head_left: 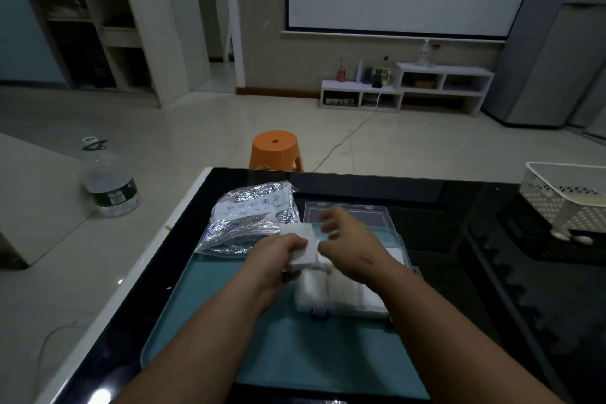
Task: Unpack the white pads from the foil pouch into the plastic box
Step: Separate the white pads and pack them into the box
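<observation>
Head view.

1. Left hand (278, 256): fingers curled round a small stack of white pads (305, 248), holding it just above the plastic box (319, 313). The stack is squarish and tilted, with its broad face turned up and toward the far left. No long axis can be made out.
2. Right hand (352, 241): at the stack's right edge, thumb against it. The fingers are spread and blurred, so it cannot be told whether they pinch.
3. Plastic box: clear, with a blue front latch, on the teal tray (288, 354). Its lid (347, 216) is thrown back on the far side.
4. Pads in the box (331, 293): white, packed side by side in rows, long axes running near to far.
5. Foil pouch (252, 216): crumpled silver, lying flat at the tray's far left corner, just beside the box. Its long axis slants from near left to far right, with the clear edge toward the near side.
6. Black table (492, 289): carries the tray, and a white basket (570, 197) at the far right.
7. Floor: orange stool (275, 149) and water bottle (110, 184).
</observation>
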Demonstrator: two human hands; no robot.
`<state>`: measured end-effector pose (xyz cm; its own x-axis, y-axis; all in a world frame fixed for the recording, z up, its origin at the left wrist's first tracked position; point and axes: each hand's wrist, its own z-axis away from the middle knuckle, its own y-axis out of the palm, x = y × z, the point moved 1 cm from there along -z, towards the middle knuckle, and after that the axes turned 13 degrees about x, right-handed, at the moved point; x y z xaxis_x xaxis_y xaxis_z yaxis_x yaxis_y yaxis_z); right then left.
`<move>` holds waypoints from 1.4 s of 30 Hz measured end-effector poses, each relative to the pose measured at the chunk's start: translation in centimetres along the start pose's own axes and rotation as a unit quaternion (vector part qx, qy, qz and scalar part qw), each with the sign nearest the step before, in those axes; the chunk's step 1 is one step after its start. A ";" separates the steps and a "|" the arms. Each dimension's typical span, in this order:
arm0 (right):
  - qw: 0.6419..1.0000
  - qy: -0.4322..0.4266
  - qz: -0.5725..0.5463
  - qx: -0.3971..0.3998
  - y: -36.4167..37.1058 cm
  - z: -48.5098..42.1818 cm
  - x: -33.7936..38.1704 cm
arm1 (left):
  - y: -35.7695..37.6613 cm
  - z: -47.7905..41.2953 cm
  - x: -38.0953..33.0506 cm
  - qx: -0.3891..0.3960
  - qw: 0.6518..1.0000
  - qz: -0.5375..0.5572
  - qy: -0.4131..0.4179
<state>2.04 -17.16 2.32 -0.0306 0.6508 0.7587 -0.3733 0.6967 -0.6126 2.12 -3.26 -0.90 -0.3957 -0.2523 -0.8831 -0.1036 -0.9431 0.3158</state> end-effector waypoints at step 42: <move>0.972 0.161 0.106 0.137 1.5 -0.6 -2.4 | -0.8 0.2 2.0 -0.002 0.819 -0.573 0.002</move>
<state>2.14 -17.54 -0.53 0.1417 0.8628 0.4853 -0.6243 0.4583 -0.6326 1.25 -2.91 -2.85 -0.0379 0.7995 -0.5995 -0.4026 -0.5613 -0.7231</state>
